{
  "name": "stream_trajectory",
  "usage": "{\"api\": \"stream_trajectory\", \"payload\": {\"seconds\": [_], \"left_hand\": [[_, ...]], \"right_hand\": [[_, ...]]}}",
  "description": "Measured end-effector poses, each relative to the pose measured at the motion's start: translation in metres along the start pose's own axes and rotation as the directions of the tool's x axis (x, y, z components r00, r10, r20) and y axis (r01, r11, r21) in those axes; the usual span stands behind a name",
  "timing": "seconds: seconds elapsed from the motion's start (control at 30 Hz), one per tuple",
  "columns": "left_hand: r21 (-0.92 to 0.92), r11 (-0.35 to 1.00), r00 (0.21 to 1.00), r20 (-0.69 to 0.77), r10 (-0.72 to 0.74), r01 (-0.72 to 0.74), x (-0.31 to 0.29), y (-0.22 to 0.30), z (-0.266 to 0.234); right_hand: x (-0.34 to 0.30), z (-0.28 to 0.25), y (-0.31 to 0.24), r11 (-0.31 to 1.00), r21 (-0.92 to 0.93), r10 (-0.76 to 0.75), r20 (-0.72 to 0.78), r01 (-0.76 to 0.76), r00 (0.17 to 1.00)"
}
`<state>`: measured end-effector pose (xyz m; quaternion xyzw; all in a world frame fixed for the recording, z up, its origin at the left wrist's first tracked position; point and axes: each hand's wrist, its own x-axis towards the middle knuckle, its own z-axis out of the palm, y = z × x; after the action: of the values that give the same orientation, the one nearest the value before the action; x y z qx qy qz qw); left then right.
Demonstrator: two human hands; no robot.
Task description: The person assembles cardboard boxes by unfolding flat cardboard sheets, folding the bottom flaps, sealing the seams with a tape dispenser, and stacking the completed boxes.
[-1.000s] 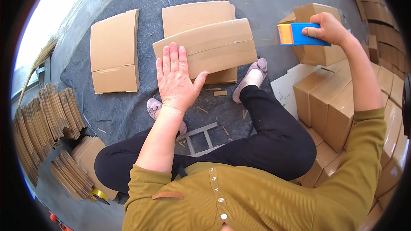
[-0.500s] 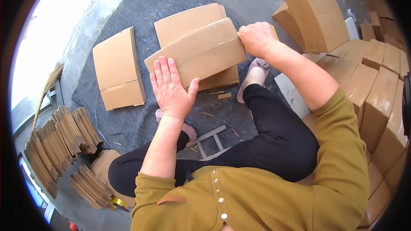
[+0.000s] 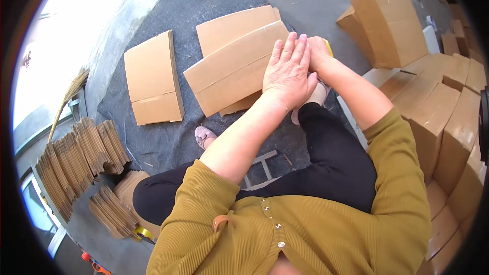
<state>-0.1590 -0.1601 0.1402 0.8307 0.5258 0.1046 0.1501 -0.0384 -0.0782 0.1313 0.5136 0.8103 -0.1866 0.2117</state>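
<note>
In the head view, the flat brown cardboard piece with a crease along its length lies slanted in the upper middle of the frame, its right end at the hands and the rest stretching left, beyond the left fingers. The bare left hand is spread palm down on that right end, fingers straight and together, pressing rather than clasping. Just beside it, the bare right hand is curled at the cardboard's right edge, clenched around a mostly hidden yellow-edged object; only a bright sliver shows past the knuckles. The left fingertips overlap the right hand in the picture; whether they touch, I cannot tell.

Beneath the creased piece, a second flat brown cardboard piece sticks out at the top. Left of both, a flattened brown cardboard stack rests on the dark grey cloth-like mat. Rows of folded brown cardboard stand at lower left, and closed brown cardboard boxes are piled at right.
</note>
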Motion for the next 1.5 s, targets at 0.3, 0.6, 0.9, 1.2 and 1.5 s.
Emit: {"api": "stream_trajectory", "payload": {"seconds": [0.3, 0.6, 0.9, 1.2, 1.5], "left_hand": [[-0.449, 0.876, 0.732, -0.536, -0.421, 0.175, -0.103, -0.061, -0.056], [-0.815, -0.125, 0.408, 0.408, -0.816, 0.566, -0.154, -0.097, -0.042], [-0.737, 0.676, 0.905, -0.271, -0.327, 0.024, -0.002, 0.007, -0.068], [-0.917, 0.292, 0.962, 0.256, -0.091, 0.272, 0.185, 0.134, -0.006], [-0.782, 0.372, 0.853, 0.371, -0.367, 0.500, 0.013, 0.011, 0.090]], "right_hand": [[-0.007, 0.051, 0.013, 0.998, 0.028, 0.048, -0.017, -0.048, 0.999], [-0.074, -0.004, 0.003, 0.807, 0.585, -0.117, 0.015, 0.086, 0.993], [-0.233, -0.003, 0.057, 0.385, 0.915, 0.723, -0.379, 0.119, 0.577], [-0.232, 0.091, 0.160, 0.192, 0.975, 0.935, -0.148, -0.113, 0.321], [-0.215, 0.122, 0.104, 0.178, 0.984, 0.869, -0.154, -0.006, 0.471]]}}
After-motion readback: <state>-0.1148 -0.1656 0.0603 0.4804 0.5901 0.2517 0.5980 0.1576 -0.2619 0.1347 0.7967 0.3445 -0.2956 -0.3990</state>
